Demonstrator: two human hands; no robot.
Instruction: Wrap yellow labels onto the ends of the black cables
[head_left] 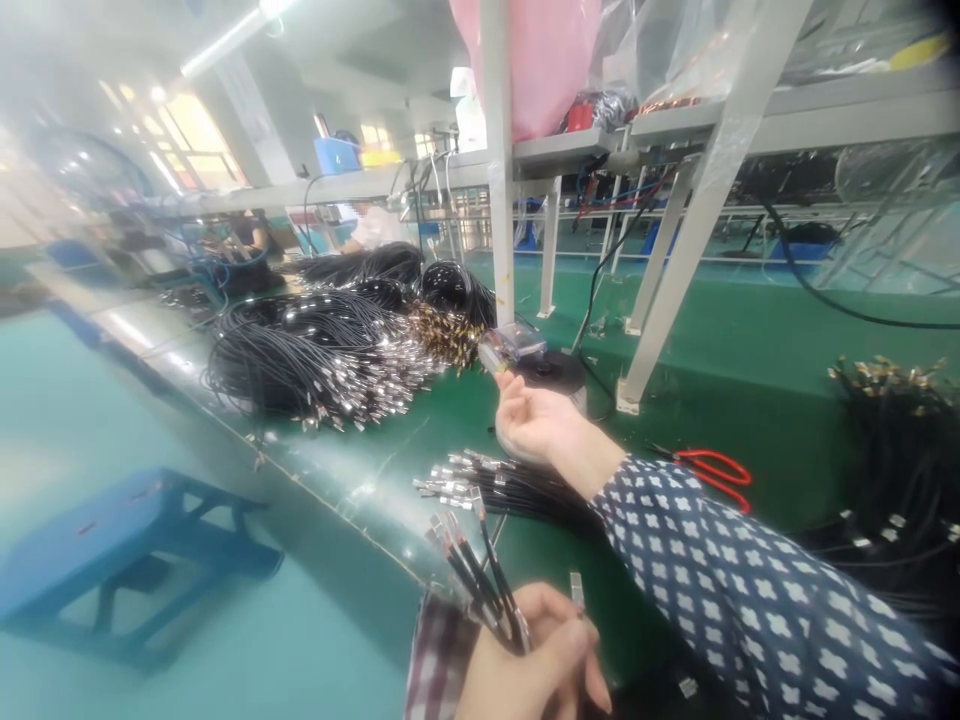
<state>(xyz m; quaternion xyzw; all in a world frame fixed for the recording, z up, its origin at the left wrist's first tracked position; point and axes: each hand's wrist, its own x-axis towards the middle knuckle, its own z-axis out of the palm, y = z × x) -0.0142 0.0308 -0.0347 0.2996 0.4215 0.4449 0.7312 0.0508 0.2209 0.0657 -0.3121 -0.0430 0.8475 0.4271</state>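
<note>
Several black cables (480,580) with bare metal plug ends stand up out of my left hand (529,655), whose fingers are wrapped round them near the bottom of the view. One more metal plug (577,588) shows beside its fingertips. Further forward, my right hand (541,425) has its fingers curled together, close to a small clear-topped box (514,345); what is in those fingers, if anything, I cannot make out. Under that wrist lies a bundle of black cables (517,485), their silvery plugs pointing left. A dark round spool (555,372) sits just behind the right hand.
Large coils of black cable (300,340) lie on the green bench (405,450) to the left. Red-handled scissors (716,468) and another cable pile (892,480) are at the right. Grey shelf posts (502,200) rise ahead. A blue stool (97,550) stands on the floor.
</note>
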